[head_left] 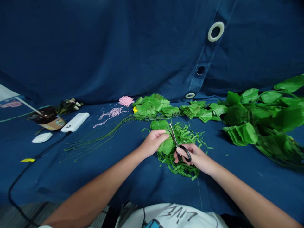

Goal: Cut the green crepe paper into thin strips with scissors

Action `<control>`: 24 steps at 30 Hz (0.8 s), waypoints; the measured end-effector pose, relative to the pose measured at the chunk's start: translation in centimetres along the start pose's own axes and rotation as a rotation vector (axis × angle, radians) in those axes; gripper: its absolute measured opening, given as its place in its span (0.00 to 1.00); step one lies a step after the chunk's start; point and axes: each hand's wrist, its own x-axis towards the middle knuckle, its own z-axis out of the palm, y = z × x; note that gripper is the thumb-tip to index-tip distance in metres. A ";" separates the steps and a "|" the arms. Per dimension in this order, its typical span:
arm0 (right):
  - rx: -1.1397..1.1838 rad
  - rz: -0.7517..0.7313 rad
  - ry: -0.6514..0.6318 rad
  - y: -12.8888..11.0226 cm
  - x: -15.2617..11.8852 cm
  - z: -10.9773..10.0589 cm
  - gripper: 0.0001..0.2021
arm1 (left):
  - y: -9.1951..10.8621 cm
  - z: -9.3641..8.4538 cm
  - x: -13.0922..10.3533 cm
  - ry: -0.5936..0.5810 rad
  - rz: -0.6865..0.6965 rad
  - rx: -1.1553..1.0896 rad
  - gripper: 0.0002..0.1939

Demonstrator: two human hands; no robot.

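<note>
My left hand (155, 142) pinches a green paper-like leaf (167, 145) at its edge. Fingers of my right hand (193, 156) are in the black handles of a pair of scissors (174, 136). The blades point up and stand slightly apart beside the leaf and my left fingertips. Beneath both hands spreads a heap of curly green trimmings (187, 169). Just behind lies another green leaf (158, 124), and past it a bundle of stacked green leaves (152, 106) on long thin stems (106, 133).
Many leafy stems (266, 110) cover the right side. Pink shredded bits (126, 101) and pink strands (113, 113) lie at the back. To the left are a white device (75, 122) with a black cable (22, 175), a small white piece (42, 137), a dark labelled container (51, 120) and a yellow scrap (28, 160).
</note>
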 end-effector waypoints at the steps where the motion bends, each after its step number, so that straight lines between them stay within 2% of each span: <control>1: 0.000 0.001 -0.001 0.0 0.0 0.0 0.20 | 0.1 0.0 0.0 0.003 0.009 0.017 0.17; 8: -0.013 0.021 0.002 0.5 0.1 0.3 0.20 | 0.3 0.3 -0.3 -0.005 0.022 0.038 0.16; 12: -0.019 0.011 0.021 0.5 0.1 0.6 0.20 | -0.3 0.6 -0.3 0.006 0.079 0.054 0.17; 24: -0.022 -0.003 0.035 0.6 0.0 0.8 0.20 | -0.5 0.7 -0.6 0.159 0.296 0.433 0.14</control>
